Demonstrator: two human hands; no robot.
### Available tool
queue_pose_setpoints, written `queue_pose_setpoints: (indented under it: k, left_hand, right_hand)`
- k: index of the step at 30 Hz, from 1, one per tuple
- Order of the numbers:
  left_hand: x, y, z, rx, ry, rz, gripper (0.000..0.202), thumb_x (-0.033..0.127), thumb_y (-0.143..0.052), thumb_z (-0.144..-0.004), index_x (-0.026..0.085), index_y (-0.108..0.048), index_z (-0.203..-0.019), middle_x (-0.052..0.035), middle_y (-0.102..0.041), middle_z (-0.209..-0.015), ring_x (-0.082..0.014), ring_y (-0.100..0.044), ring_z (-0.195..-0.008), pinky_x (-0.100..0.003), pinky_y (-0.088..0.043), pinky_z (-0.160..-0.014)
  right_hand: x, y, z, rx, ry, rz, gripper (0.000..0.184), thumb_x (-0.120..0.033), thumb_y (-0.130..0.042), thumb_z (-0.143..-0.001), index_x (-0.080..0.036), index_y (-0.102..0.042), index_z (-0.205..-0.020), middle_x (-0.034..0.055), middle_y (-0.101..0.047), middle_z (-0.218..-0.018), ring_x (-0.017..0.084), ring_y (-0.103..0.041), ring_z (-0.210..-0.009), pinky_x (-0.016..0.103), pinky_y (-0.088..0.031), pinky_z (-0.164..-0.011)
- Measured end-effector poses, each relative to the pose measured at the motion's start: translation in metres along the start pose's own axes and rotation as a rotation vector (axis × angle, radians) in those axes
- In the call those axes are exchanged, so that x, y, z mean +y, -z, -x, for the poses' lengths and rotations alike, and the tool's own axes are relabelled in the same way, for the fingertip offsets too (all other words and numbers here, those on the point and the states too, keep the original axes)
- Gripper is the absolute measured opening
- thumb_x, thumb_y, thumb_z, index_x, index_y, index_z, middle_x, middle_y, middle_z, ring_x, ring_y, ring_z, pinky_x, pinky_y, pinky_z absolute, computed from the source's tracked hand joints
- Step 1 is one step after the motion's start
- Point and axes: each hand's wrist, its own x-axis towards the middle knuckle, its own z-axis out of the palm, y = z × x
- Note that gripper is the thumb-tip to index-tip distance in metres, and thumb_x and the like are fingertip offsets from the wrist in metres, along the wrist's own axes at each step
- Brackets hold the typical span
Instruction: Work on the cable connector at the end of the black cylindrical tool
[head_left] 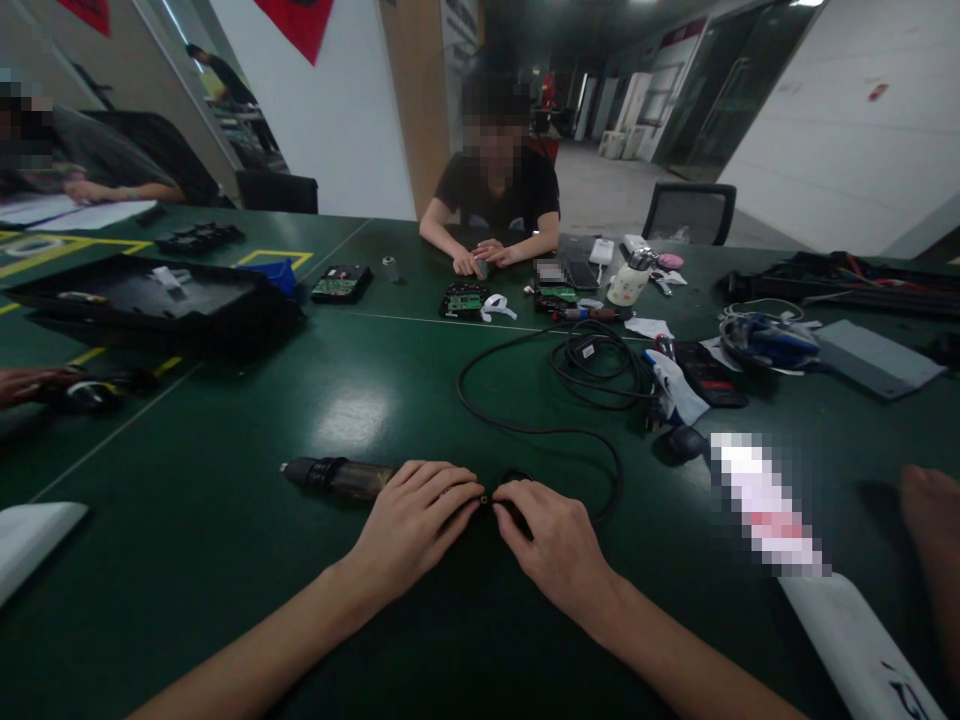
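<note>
On the green table, a dark electric screwdriver lies on its side, its narrow tip to the left. My left hand is closed over its rear end. Facing it, my right hand has thumb and fingers pinched together on the end of a black cable, mostly hidden by the fingers. A tiny metallic socket or plug end shows in the narrow gap between both hands. The cable loops out behind my right hand toward a coil at the back.
A black tray stands on the left. Across the table a person works with both hands near circuit boards and a floral bottle. To the right lie a tool pouch, a grey plate and a long white object.
</note>
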Motion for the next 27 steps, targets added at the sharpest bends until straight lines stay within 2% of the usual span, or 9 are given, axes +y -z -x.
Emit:
queue_pose_setpoints:
  k: [4, 7, 15, 22, 27]
  left_hand:
    - [0.0021, -0.0022, 0.0, -0.008, 0.009, -0.045, 0.028, 0.026, -0.059, -0.102, 0.028, -0.066, -0.129, -0.003, -0.071, -0.121, -0.0223, -0.065, -0.11, -0.04, -0.047, -0.092]
    - [0.0035, -0.0035, 0.0006, 0.004, 0.021, -0.033, 0.031, 0.028, -0.063, -0.1, 0.026, -0.065, -0.131, -0.0041, -0.07, -0.122, -0.0232, -0.063, -0.112, -0.042, -0.046, -0.095]
    - [0.0076, -0.0007, -0.0024, -0.023, 0.054, -0.01, 0.018, 0.026, -0.057, -0.103, 0.024, -0.067, -0.118, -0.0031, -0.07, -0.12, -0.0229, -0.062, -0.11, -0.042, -0.044, -0.092]
    - [0.0065, -0.0006, -0.0021, -0.007, 0.01, 0.001, 0.026, 0.022, -0.058, -0.1, 0.026, -0.066, -0.124, -0.0035, -0.07, -0.122, -0.0239, -0.061, -0.113, -0.042, -0.044, -0.093]
    - [0.007, -0.0008, -0.0034, -0.022, 0.067, -0.011, 0.017, 0.029, -0.058, -0.103, 0.024, -0.068, -0.115, -0.003, -0.072, -0.117, -0.0231, -0.063, -0.108, -0.042, -0.044, -0.092]
  right_hand:
    - [0.0004, -0.0009, 0.0004, -0.009, -0.014, -0.002, 0.012, -0.024, -0.054, -0.104, -0.024, -0.063, -0.112, 0.0048, -0.069, -0.103, 0.019, -0.067, -0.093, 0.03, -0.054, -0.083]
    - [0.0003, -0.0009, 0.0006, -0.01, -0.014, 0.001, 0.012, -0.023, -0.054, -0.104, -0.024, -0.063, -0.112, 0.0047, -0.069, -0.103, 0.02, -0.067, -0.094, 0.031, -0.054, -0.084]
    - [-0.0005, -0.0003, 0.0002, 0.002, -0.022, -0.033, 0.013, -0.022, -0.055, -0.103, -0.024, -0.062, -0.113, 0.0046, -0.07, -0.105, 0.02, -0.067, -0.094, 0.031, -0.054, -0.083]
    - [-0.0009, 0.0007, -0.0001, 0.004, -0.025, -0.063, 0.014, -0.022, -0.054, -0.103, -0.023, -0.061, -0.115, 0.0047, -0.07, -0.106, 0.019, -0.068, -0.093, 0.031, -0.055, -0.08]
    - [-0.0011, 0.0006, 0.0002, 0.002, -0.036, -0.051, 0.012, -0.022, -0.057, -0.1, -0.023, -0.059, -0.113, 0.0041, -0.07, -0.102, 0.019, -0.067, -0.089, 0.03, -0.054, -0.076]
